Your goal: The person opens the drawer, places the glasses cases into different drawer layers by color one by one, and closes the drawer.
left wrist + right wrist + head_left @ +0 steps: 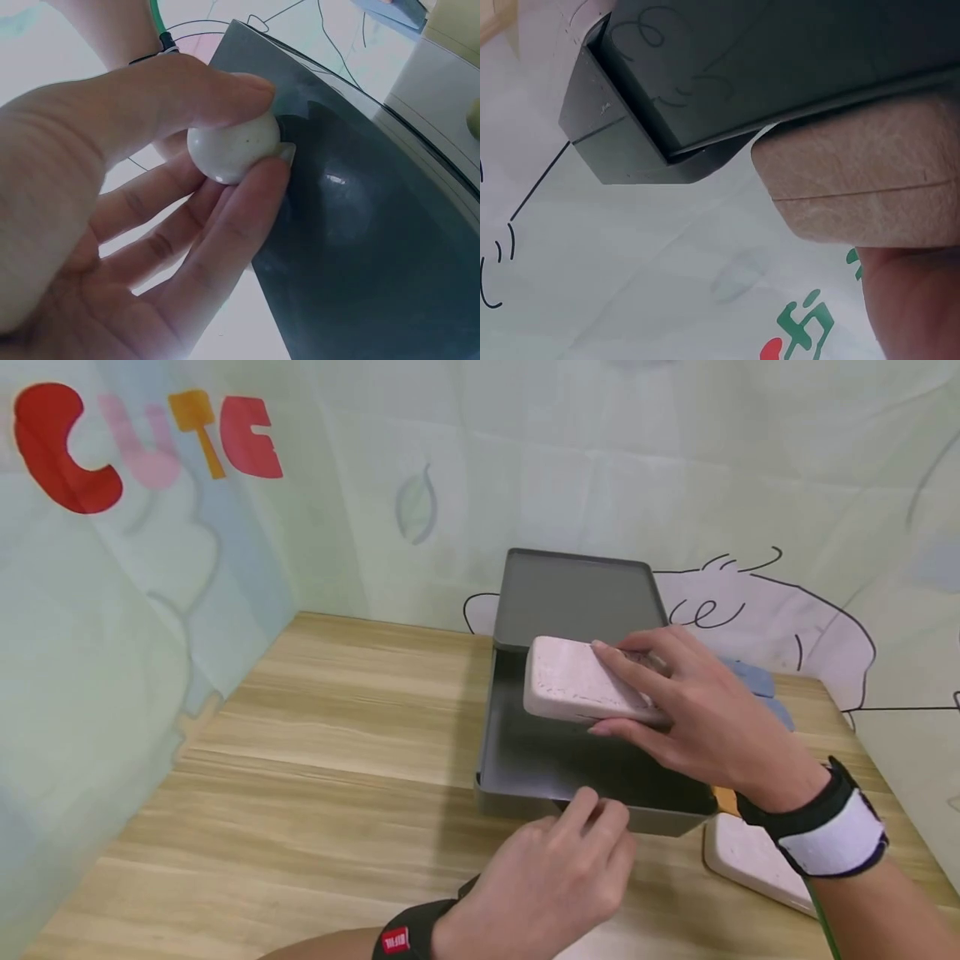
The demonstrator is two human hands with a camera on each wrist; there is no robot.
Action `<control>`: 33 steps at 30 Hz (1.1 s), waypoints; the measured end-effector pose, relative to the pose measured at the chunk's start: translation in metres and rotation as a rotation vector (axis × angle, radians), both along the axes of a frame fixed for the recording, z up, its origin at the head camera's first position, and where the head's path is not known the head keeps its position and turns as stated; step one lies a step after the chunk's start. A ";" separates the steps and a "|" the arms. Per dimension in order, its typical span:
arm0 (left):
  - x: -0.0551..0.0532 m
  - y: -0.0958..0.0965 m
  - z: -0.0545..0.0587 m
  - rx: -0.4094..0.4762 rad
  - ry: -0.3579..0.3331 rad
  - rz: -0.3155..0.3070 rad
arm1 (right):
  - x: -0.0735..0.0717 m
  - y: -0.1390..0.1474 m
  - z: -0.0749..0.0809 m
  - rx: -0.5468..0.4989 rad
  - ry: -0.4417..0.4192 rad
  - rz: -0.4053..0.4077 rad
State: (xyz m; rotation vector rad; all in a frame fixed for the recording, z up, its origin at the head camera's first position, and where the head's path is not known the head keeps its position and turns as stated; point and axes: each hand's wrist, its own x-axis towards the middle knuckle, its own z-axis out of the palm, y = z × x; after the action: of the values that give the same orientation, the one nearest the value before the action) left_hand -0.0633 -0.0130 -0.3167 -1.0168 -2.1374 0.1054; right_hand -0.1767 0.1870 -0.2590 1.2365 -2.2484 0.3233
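Note:
My right hand (697,710) grips a pale pink hard case (573,681) with rounded corners, thumb on the near side and fingers over the far side. The case is over the open drawer (506,768) of a dark grey box (581,597). A seam runs along the case (855,169) in the right wrist view. At the drawer's front, my left hand (547,868) pinches a round white knob (232,150) between thumb and fingers, against the dark front panel (360,232) in the left wrist view. In the head view the left hand hides the knob.
A white rounded slab-like object (757,860) lies right of the drawer, partly behind the right wrist, beside something orange (724,800). Blue items (750,678) are behind the right hand. A printed cloth (360,460) hangs around the wooden table (300,760).

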 end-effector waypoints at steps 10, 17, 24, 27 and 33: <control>0.000 0.000 -0.001 -0.001 -0.005 -0.008 | -0.001 -0.002 -0.005 0.012 -0.031 -0.001; 0.000 -0.001 0.000 0.005 -0.003 -0.007 | -0.006 -0.004 -0.008 0.045 -0.063 0.002; 0.000 -0.001 0.000 0.015 -0.013 -0.012 | -0.010 -0.006 -0.012 0.066 -0.078 0.005; 0.000 -0.001 0.000 0.015 -0.032 -0.015 | -0.011 -0.006 -0.013 0.076 -0.080 0.005; 0.000 0.000 0.001 0.003 -0.058 -0.015 | -0.013 -0.007 -0.015 0.095 -0.100 -0.007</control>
State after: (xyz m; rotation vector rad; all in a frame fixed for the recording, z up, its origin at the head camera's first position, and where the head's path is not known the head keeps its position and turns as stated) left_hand -0.0630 -0.0133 -0.3158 -1.0454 -2.1814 0.0659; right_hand -0.1899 0.1803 -0.2740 1.2861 -2.3769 0.2842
